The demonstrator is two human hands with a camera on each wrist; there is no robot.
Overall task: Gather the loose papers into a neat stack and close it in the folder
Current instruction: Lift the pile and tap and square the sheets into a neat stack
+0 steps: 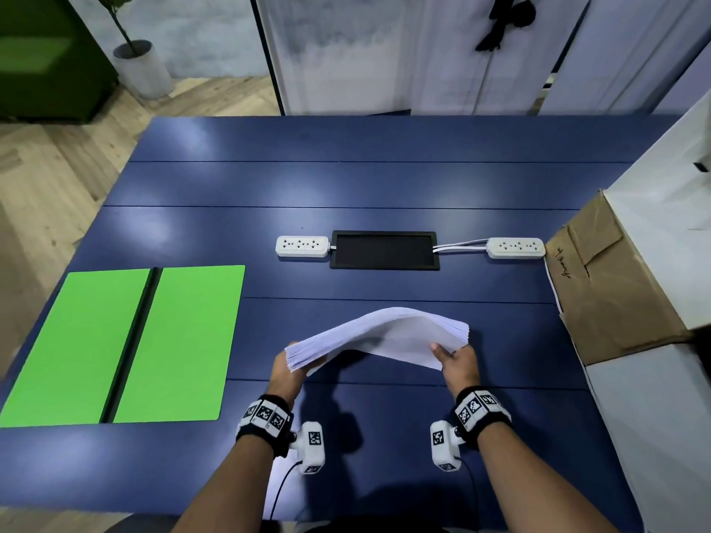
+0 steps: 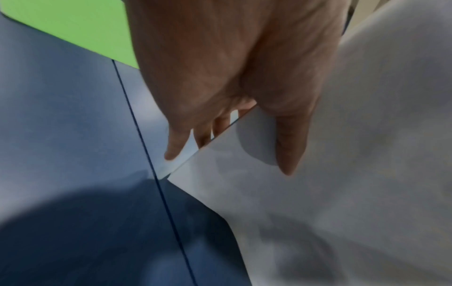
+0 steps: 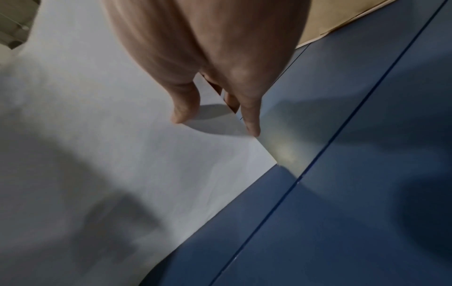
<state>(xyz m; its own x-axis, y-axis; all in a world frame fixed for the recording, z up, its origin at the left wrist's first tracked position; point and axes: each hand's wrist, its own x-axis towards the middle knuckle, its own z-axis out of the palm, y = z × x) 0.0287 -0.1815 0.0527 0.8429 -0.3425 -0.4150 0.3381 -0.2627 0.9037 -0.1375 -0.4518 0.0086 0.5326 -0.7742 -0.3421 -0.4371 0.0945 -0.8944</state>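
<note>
A thick stack of white papers is lifted off the blue table and bows upward in the middle. My left hand grips its left end, thumb on top and fingers underneath, as the left wrist view shows on the papers. My right hand grips the right end the same way, thumb on the top sheet. The green folder lies open and flat at the table's left, with nothing on it; its corner shows in the left wrist view.
Two white power strips flank a black cable hatch mid-table. A brown cardboard box sits at the right edge beside white boxes. A potted plant stands on the floor, far left.
</note>
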